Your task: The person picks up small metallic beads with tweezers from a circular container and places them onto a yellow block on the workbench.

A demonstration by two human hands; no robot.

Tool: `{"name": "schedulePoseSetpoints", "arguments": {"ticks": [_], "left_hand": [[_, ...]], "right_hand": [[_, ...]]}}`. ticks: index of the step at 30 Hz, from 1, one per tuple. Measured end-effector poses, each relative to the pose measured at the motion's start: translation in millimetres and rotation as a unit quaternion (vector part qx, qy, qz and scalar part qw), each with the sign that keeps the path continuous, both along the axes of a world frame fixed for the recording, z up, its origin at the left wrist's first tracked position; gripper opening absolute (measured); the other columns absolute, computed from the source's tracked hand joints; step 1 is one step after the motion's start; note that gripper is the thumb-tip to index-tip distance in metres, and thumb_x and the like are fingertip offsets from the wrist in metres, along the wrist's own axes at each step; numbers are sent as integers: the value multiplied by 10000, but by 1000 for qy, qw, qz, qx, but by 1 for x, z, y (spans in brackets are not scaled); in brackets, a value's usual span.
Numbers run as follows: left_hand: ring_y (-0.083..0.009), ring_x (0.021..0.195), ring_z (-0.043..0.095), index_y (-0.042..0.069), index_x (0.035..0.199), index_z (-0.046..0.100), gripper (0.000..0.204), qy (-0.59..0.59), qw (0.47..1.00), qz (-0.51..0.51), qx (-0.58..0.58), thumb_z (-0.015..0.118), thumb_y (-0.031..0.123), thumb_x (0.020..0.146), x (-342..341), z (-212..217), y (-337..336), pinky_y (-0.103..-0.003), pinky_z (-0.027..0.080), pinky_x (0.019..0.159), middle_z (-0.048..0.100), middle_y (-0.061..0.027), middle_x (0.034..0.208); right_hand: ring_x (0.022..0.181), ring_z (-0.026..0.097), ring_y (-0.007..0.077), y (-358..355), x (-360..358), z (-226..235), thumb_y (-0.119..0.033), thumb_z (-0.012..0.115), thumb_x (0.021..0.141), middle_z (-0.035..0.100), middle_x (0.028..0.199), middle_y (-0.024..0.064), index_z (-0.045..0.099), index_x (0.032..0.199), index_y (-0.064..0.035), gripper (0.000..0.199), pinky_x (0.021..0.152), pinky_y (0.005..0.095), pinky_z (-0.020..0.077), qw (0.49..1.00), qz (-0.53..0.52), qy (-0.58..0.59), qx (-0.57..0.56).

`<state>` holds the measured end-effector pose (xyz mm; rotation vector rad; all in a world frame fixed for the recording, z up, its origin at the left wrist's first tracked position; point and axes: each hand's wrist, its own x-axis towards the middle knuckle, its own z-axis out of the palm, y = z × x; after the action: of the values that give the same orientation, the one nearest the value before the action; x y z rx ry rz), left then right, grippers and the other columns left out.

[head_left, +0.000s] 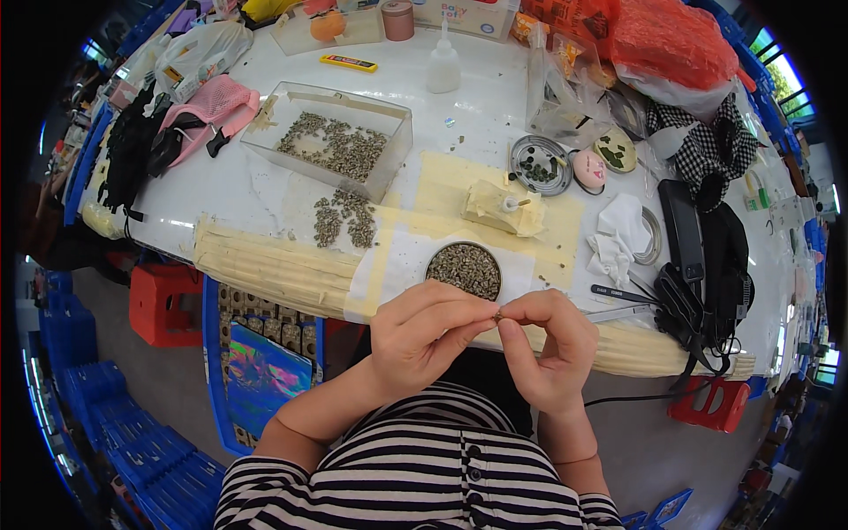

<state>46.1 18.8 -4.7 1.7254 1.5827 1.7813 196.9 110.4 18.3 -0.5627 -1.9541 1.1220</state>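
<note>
At the table's front edge my left hand (428,334) and my right hand (552,346) meet fingertip to fingertip. Both are closed in a pinch on one tiny metallic part (499,318), mostly covered by the fingers. Just beyond them stands a round tin (500,265) full of small grey-brown metal parts (464,268). Behind the tin, a block wrapped in cream tape (488,210) holds a short upright peg. To the left, a clear plastic box (389,168) contains many similar parts, and a loose pile of them (343,219) lies in front of it.
A round metal dish (541,166) with dark pieces, crumpled tissue (618,234), tweezers (620,293) and a black phone-like device (680,231) lie to the right. A white squeeze bottle (443,66) stands at the back. Below left sits a blue crate (212,353) beside a red stool (163,305).
</note>
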Motion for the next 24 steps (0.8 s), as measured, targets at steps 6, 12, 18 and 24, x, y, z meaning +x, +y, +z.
{"name": "schedulePoseSetpoints", "arguments": {"ticks": [6,12,18,24], "left_hand": [[-230,790,693,4,1014,726,194,-6,1000,-5,2,783,-13,830,1,-3,-1,-298,545,677,732,-109,934],[-235,769,692,2,1017,734,221,39,999,10,22,800,-6,806,0,-1,0,-305,551,659,723,-110,915],[-234,763,692,-7,1022,730,232,76,996,9,35,804,-9,802,-2,0,0,-300,558,648,727,-125,928],[-226,757,693,-4,1017,731,205,24,999,-7,21,792,0,821,-1,-1,-3,-296,554,640,725,-120,914]], "right_hand": [[666,656,169,-2,1,-3,44,735,805,677,769,89,676,853,22,79,625,266,514,998,-1,8,-55],[658,650,159,-1,2,-1,43,731,807,673,759,83,672,847,19,75,624,260,513,998,3,-3,-58],[651,647,154,-1,2,-1,33,728,814,674,755,81,675,848,16,66,625,255,511,998,3,-2,-61],[659,648,143,-3,3,-4,29,719,829,683,766,80,682,861,14,52,632,251,512,995,9,1,-103]]}}
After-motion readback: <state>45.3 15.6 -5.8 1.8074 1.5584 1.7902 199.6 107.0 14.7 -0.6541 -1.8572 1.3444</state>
